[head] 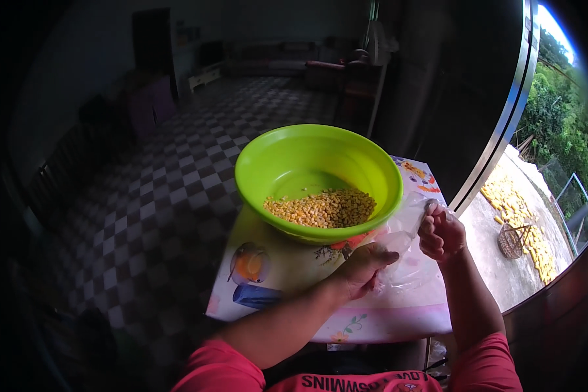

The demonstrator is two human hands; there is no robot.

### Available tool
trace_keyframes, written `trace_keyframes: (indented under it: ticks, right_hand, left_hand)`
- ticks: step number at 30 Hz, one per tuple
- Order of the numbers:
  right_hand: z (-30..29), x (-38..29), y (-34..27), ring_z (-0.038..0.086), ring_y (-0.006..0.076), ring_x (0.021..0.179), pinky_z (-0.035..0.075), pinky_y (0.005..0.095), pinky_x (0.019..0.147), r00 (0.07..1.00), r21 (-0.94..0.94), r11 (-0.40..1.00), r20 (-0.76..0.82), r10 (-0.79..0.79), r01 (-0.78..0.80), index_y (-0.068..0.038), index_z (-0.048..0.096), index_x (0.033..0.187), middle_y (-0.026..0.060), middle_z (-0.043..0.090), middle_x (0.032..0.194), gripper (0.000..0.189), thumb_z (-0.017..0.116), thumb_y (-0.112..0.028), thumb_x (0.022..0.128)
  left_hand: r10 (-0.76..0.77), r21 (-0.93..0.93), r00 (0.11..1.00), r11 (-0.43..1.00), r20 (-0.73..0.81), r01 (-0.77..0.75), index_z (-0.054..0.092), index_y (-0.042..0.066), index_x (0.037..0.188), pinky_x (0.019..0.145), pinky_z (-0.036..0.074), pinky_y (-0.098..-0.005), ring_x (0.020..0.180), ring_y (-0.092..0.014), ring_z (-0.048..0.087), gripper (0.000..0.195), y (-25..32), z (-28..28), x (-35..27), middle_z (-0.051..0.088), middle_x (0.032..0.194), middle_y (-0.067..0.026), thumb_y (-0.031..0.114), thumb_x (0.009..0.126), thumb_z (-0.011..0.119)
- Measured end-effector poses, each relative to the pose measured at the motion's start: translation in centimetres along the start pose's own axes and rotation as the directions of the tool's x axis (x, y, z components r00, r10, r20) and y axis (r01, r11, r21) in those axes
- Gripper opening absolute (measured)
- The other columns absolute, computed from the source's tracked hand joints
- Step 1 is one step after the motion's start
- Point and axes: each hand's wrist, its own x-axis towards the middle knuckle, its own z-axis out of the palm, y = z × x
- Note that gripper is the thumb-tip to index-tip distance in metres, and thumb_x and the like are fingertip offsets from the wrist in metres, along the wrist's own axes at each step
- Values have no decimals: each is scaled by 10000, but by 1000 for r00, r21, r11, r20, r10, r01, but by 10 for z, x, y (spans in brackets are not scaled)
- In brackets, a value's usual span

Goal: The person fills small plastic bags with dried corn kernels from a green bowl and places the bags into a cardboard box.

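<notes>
Both my hands grip a clear plastic bag [405,245] over the right side of the table. My left hand [365,269] pinches its near-left part with the thumb on top. On the bag's upper right edge, the fingers of my right hand [441,232] are curled closed. A lime-green plastic basin [318,147] stands just beyond my hands on the table. Loose yellow corn kernels [323,208] lie heaped in its near right part. The bag's far end reaches close to the basin's right rim; whether they touch, I cannot tell.
A flower-printed cover lies on the small table [392,318]. A blue cylindrical object [256,296] and a round clear object with orange in it [250,264] sit at its left. Through the doorway [500,112], corn cobs [512,206] and a woven basket [511,241] are on concrete.
</notes>
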Motion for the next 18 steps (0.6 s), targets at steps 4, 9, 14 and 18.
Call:
trace_keyframes:
  ticks: [4, 9, 14, 18]
  right_hand:
    - [33, 72, -9, 602, 177, 773, 499, 251, 641, 976, -297, 954, -215, -36, -30, -21, 529, 1069, 132, 620, 978, 287, 523, -237, 880]
    - [7, 69, -23, 608, 186, 784, 514, 312, 688, 820, -491, 852, -553, -144, -182, -25, 569, 970, 94, 622, 898, 172, 547, -145, 850]
    - [-20, 26, -31, 601, 192, 747, 511, 324, 671, 532, -503, 804, -797, -288, -318, -42, 579, 935, 91, 614, 855, 120, 566, -91, 826]
    - [-10, 14, -37, 608, 205, 797, 518, 328, 710, 431, -497, 720, -852, -298, -484, -27, 591, 935, 103, 612, 872, 111, 550, -70, 841]
  left_hand:
    - [40, -9, 995, 999, 91, -39, 464, 116, 636, 282, 295, -240, 312, -98, 373, 250, 0, -7, -5, 427, 466, 5, 177, 807, 636]
    - [92, -16, 993, 996, 70, -92, 452, 109, 640, 274, 288, -244, 298, -102, 361, 273, -4, -8, 2, 420, 466, 0, 215, 829, 618]
    - [195, 58, 980, 979, 33, -197, 438, 91, 648, 271, 292, -253, 300, -89, 359, 322, -3, 1, -5, 413, 470, 0, 278, 872, 575]
    - [235, 155, 969, 957, 76, -245, 441, 85, 650, 279, 289, -248, 302, -87, 362, 347, 0, -5, -4, 420, 476, 1, 311, 893, 543]
